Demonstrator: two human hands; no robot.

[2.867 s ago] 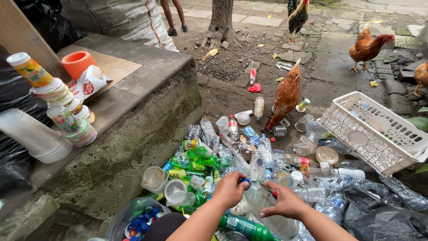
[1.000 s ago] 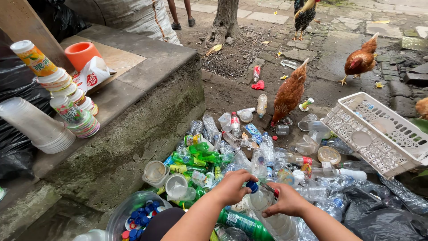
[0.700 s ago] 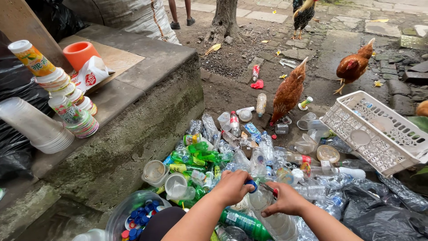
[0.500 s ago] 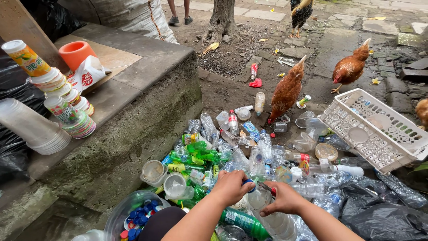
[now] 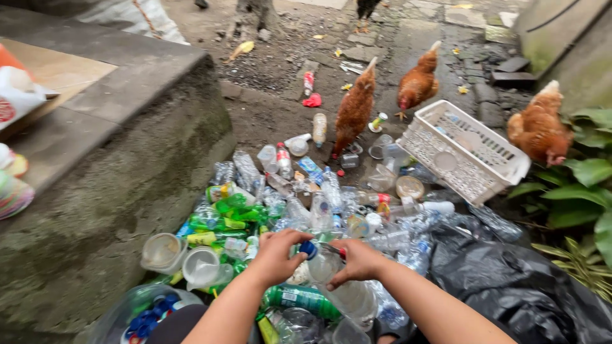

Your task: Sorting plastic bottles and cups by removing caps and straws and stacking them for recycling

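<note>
Since the earlier frames the view has pushed forward and down: less of the concrete ledge (image 5: 121,95) shows, the stacked cups on it are nearly out of frame, and three brown hens (image 5: 354,108) now stand by the tilted white basket (image 5: 462,150), where before they were scattered farther off.

Both hands remain on one clear plastic bottle (image 5: 331,274), held low over the pile of bottles (image 5: 299,191). Left hand (image 5: 279,256) clenched around the blue cap (image 5: 308,248), fingers wrapped over it. Right hand (image 5: 358,261) grasping the bottle's shoulder just below the neck. Cap looks still seated, though the fingers hide the thread, so partly unscrewed is possible.

Progress: a clear tub (image 5: 137,315) at lower left holds loose blue caps, so some bottles appear already decapped. Most of the pile lies unsorted, many caps still on. Black plastic bag (image 5: 510,286) sits at right.
</note>
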